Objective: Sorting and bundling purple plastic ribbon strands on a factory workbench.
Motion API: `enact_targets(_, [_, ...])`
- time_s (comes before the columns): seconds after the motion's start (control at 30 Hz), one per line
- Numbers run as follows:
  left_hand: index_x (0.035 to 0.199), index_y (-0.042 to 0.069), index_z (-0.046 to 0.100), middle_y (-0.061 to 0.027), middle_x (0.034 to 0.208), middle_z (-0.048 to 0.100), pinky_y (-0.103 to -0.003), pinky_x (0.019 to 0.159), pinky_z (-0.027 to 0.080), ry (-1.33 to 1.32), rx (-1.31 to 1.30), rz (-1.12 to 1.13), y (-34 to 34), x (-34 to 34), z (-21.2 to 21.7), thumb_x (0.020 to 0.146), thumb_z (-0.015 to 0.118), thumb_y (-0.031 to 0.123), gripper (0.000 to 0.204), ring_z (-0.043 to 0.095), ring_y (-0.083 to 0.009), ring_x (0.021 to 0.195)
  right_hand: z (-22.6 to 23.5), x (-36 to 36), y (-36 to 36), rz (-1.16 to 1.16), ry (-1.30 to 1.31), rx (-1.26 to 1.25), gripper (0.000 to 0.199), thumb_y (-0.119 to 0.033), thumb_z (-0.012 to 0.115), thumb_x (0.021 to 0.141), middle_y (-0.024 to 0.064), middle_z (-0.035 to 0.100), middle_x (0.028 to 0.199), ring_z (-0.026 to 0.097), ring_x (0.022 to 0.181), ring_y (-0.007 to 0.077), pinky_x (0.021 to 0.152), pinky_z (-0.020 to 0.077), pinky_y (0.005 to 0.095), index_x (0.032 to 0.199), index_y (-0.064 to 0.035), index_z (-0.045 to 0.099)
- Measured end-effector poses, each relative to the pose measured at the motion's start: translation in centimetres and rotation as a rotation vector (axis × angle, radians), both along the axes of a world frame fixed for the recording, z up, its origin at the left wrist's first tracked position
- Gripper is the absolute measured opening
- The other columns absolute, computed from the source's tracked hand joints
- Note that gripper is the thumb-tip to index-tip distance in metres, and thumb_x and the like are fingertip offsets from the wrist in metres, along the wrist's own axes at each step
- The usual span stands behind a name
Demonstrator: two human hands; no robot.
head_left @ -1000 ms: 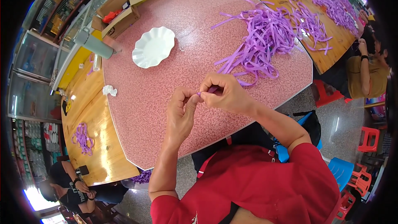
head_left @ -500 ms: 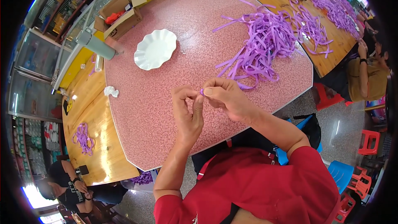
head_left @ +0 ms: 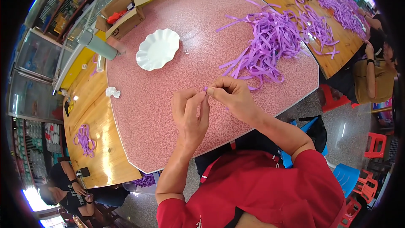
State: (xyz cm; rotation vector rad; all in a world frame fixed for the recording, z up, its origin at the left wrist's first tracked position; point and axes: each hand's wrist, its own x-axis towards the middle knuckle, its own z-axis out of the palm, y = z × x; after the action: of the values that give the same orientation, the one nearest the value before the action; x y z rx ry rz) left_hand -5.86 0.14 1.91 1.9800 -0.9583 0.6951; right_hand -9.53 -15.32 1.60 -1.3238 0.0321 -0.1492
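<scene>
A: Entry. Compared with a second ago, both hands sit slightly lower over the pink tabletop point(head_left: 147, 114), fingertips drawn closer together.

B: Grip state?

A: Left hand point(head_left: 190, 114) and right hand point(head_left: 232, 97) are pinched together on a small purple strip piece point(head_left: 206, 88), held between them above the tabletop.

B: Meaning?

A: Judging by the tighter pinch, the folding of that piece is under way, not finished. The purple strip pile point(head_left: 265, 42) lies apart, beyond the right hand; the white plate point(head_left: 158, 48) lies further off.
</scene>
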Motion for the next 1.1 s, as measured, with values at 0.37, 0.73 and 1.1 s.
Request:
enact_targets(0.37, [0.099, 0.001, 0.063, -0.0123, 0.093, 0.063, -0.031, 0.079, 0.050, 0.351, -0.082, -0.137, 0.7, 0.7, 0.0, 0.080, 0.070, -0.008, 0.022, 0.063, -0.0225, 0.089, 0.6, -0.1, -1.1, 0.045, 0.063, -0.188, 0.012, -0.013, 0.067, 0.093, -0.0062, 0.058, 0.076, 0.046, 0.067, -0.0009, 0.056, 0.0361, 0.0179, 0.094, -0.0011, 0.068])
enact_targets(0.73, [0.099, -0.001, 0.064, -0.0071, 0.093, 0.065, -0.028, 0.083, 0.048, 0.822, -0.293, -0.298, 1.6, 1.0, -0.8, 0.090, 0.066, 0.001, 0.010, 0.061, -0.0141, 0.089, 1.6, -0.4, -2.3, 0.072, -0.151, -0.489, 0.015, -0.010, 0.070, 0.086, 0.0066, 0.066, 0.090, 0.058, 0.074, 0.0113, 0.062, 0.0465, 0.0269, 0.098, -0.0007, 0.068])
enact_targets(1.1, [0.102, 0.000, 0.058, -0.0045, 0.099, 0.059, -0.024, 0.079, 0.045, 0.704, -0.177, -0.307, 1.4, 0.7, -1.5, 0.096, 0.060, 0.005, 0.008, 0.054, -0.0101, 0.088, 2.0, -0.7, -2.5, 0.052, -0.179, -0.543, 0.012, -0.006, 0.073, 0.085, 0.0032, 0.063, 0.079, 0.055, 0.067, 0.0087, 0.057, 0.0415, 0.0254, 0.096, -0.0026, 0.072])
